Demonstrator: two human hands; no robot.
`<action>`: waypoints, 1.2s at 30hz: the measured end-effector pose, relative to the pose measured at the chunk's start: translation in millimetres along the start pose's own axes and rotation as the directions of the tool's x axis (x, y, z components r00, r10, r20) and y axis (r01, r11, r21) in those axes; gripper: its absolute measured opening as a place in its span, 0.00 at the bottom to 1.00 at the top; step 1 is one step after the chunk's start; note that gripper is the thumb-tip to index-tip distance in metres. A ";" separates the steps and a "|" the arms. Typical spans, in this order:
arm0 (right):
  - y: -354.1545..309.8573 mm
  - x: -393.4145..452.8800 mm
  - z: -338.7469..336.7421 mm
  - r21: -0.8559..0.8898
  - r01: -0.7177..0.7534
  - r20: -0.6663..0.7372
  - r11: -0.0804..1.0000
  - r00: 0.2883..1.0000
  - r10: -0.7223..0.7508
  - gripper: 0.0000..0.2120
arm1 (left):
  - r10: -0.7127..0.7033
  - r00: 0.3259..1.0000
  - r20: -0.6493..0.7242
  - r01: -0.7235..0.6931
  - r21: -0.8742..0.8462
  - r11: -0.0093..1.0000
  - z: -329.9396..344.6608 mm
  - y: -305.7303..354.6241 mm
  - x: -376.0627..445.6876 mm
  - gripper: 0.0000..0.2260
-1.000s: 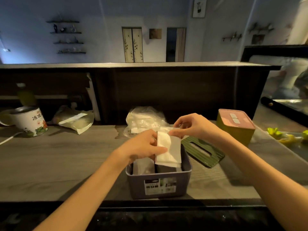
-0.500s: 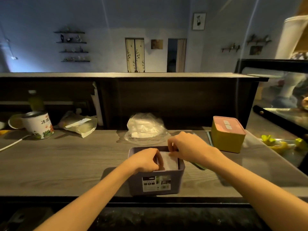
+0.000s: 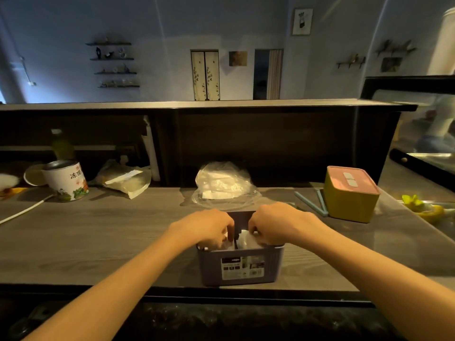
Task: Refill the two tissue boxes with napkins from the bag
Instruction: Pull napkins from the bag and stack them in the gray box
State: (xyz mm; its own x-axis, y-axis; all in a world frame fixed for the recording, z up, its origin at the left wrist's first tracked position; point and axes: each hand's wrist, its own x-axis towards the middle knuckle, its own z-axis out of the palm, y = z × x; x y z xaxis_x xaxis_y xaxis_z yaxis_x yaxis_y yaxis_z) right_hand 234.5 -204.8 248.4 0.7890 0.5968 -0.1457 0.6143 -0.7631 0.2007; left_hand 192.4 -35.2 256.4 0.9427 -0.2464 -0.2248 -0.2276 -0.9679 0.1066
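A lidless grey tissue box stands at the counter's front edge. Both my hands reach down into it from above. My left hand curls its fingers on white napkins in the box's left half. My right hand pinches the napkins in the right half. Behind the box lies a clear plastic bag with more white napkins inside. A yellow tissue box with a pink lid stands closed at the right. The grey box's green lid is almost hidden behind my right hand.
A printed tin can and a second plastic bag sit at the back left, with a white cable beside them. A dark raised ledge runs behind the counter. Yellow-green items lie at the far right.
One second ago both hands held a folded napkin stack above the grey box. They have lowered it into the box and now press down inside.
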 end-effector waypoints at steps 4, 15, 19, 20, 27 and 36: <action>24.8 5.7 -22.7 0.271 0.010 -0.137 0.962 0.990 0.028 0.06 | 0.026 0.982 -0.186 -0.075 -0.260 0.963 -27.8 -19.5 -2.1 0.08; 52.4 133.2 43.9 0.616 0.062 -0.224 0.785 0.969 0.099 0.12 | -0.325 0.934 -0.146 0.145 -0.679 0.720 13.5 -100.9 113.4 0.08; 48.8 174.2 55.4 0.631 0.041 -0.223 0.775 0.966 0.131 0.27 | -0.453 0.815 -0.361 -0.001 -0.782 0.623 23.9 -110.0 150.0 0.28; 48.4 184.1 54.2 0.624 0.055 -0.263 0.780 0.954 0.143 0.30 | -0.467 0.777 -0.421 -0.040 -0.774 0.632 26.3 -112.0 156.3 0.31; 55.9 240.5 43.0 0.359 0.156 -0.390 0.920 0.921 -0.003 0.24 | -0.564 0.648 -0.511 -0.046 -0.766 0.641 50.1 -117.9 174.2 0.34; 55.0 265.5 41.7 0.210 0.093 -0.263 0.973 0.964 -0.036 0.56 | -0.589 0.643 -0.490 -0.036 -0.787 0.616 47.8 -127.9 174.5 0.30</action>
State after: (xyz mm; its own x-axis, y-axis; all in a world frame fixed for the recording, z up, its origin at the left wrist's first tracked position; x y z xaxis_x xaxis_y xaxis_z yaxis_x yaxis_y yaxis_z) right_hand 478.1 -98.7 180.3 0.7365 0.6679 0.1068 0.6733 -0.7391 -0.0214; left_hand 374.4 43.2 157.2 0.8595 0.4357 0.2672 0.0180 -0.5482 0.8361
